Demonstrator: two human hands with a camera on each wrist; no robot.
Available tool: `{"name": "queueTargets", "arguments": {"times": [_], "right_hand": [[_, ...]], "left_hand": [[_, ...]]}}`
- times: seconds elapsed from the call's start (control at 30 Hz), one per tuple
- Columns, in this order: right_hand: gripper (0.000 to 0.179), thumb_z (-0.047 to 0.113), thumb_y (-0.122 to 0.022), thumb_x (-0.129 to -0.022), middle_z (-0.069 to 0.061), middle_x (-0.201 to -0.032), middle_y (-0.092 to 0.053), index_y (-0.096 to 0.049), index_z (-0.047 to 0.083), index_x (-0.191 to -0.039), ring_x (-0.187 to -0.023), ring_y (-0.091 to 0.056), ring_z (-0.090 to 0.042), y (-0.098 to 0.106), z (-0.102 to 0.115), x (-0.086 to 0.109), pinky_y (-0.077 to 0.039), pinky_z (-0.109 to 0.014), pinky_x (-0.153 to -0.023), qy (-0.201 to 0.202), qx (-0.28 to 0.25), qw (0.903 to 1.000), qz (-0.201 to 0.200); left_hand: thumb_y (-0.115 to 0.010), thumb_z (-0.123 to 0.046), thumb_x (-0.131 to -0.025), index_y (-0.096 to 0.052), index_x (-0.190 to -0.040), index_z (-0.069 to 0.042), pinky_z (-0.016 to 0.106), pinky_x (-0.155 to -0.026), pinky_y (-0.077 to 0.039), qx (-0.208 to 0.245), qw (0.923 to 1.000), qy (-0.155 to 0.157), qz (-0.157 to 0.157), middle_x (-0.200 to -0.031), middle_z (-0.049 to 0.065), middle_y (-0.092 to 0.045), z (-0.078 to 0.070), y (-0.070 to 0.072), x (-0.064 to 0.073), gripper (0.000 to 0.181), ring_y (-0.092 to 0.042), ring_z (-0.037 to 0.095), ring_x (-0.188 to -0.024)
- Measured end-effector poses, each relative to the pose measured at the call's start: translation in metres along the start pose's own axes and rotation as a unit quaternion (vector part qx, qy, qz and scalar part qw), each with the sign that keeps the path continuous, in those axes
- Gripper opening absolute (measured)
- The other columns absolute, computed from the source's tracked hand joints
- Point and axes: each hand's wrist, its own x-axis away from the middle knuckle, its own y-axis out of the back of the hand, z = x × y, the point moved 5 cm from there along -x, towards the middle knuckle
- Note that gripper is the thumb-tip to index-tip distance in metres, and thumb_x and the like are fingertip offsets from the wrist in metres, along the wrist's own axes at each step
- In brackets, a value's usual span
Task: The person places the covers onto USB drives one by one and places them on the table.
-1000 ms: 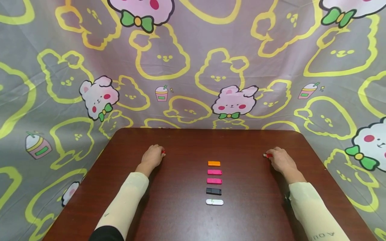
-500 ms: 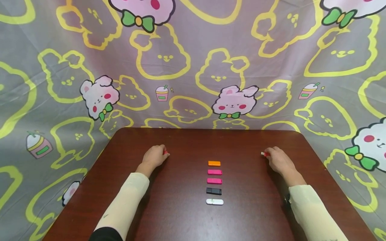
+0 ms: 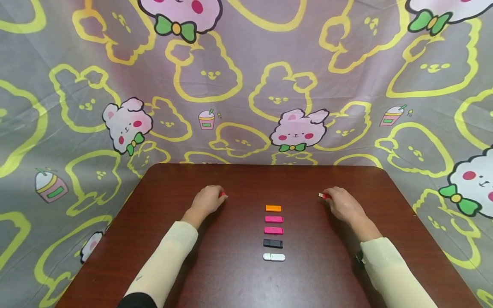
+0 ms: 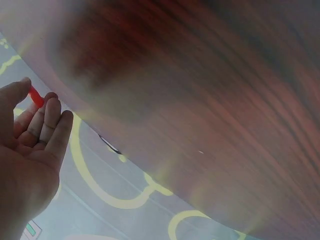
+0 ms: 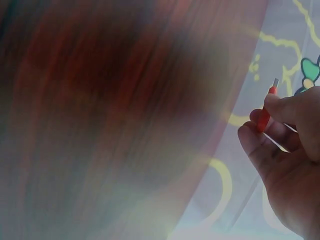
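Observation:
At the left of the table in the head view, my left hand [image 3: 207, 201] pinches a small red cap [image 4: 35, 96] between thumb and fingertips; most of it is hidden in the head view. Across from it, my right hand [image 3: 344, 205] holds a red USB stick [image 5: 265, 116] by its body, the bare metal plug pointing out past the thumb. Between the hands lies a column of USB sticks: an orange one [image 3: 273, 208], two pink ones [image 3: 274, 219], a black one [image 3: 272, 244] and a white one [image 3: 274, 257] nearest me.
The brown wooden table [image 3: 246, 179] has rounded far corners. A grey patterned cloth [image 3: 246, 85] with yellow outlines and cartoon bunnies hangs behind it and along both sides.
Both hands have moved inward, toward each other, the left one to the right with the red cap and the right one to the left with the red USB stick. The column stays put.

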Motion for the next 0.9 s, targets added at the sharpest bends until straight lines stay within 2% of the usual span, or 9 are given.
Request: {"name": "queueTargets", "arguments": {"times": [0.2, 0.33, 0.67, 0.9], "right_hand": [[0.022, -0.003, -0.067, -0.089, -0.017, -0.099, -0.068, -0.067, -0.006, -0.111, -0.097, -0.064, -0.038, -0.004, 0.013, -0.002, -0.052, -0.052, -0.089, 0.021, 0.002, 0.9996, -0.017], [0.02, -0.003, -0.067, -0.089, -0.015, -0.097, -0.067, -0.068, -0.005, -0.109, -0.095, -0.063, -0.037, -0.007, 0.018, -0.003, -0.052, -0.051, -0.088, 0.032, -0.003, 0.9992, -0.026], [0.021, 0.0, -0.068, -0.09, -0.013, -0.101, -0.066, -0.068, -0.002, -0.111, -0.097, -0.066, -0.034, -0.012, 0.033, -0.007, -0.053, -0.05, -0.088, 0.028, -0.012, 0.9993, -0.022], [0.02, 0.002, -0.068, -0.091, -0.013, -0.101, -0.066, -0.068, -0.001, -0.111, -0.096, -0.065, -0.033, -0.018, 0.044, -0.013, -0.054, -0.05, -0.088, 0.027, -0.015, 0.9994, -0.013]], "left_hand": [[-0.072, -0.029, -0.094, -0.068, -0.094, -0.013, 0.039, -0.069, -0.052, 0.001, 0.9997, -0.024, -0.01, -0.08, 0.0, -0.064, -0.013, -0.002, 0.0, 0.017, -0.062, 0.019, -0.075], [-0.072, -0.031, -0.095, -0.07, -0.099, -0.013, 0.04, -0.07, -0.054, -0.002, 0.9991, -0.039, -0.016, -0.085, 0.0, -0.068, -0.02, -0.004, 0.0, 0.019, -0.066, 0.021, -0.081], [-0.071, -0.039, -0.095, -0.072, -0.105, -0.017, 0.041, -0.068, -0.055, -0.006, 0.9988, -0.048, -0.014, -0.086, -0.001, -0.07, -0.035, -0.007, -0.001, 0.024, -0.069, 0.022, -0.085], [-0.069, -0.039, -0.096, -0.073, -0.107, -0.018, 0.042, -0.073, -0.055, -0.005, 0.9986, -0.053, -0.008, -0.09, -0.001, -0.071, -0.047, -0.011, -0.003, 0.025, -0.069, 0.024, -0.092]]}}
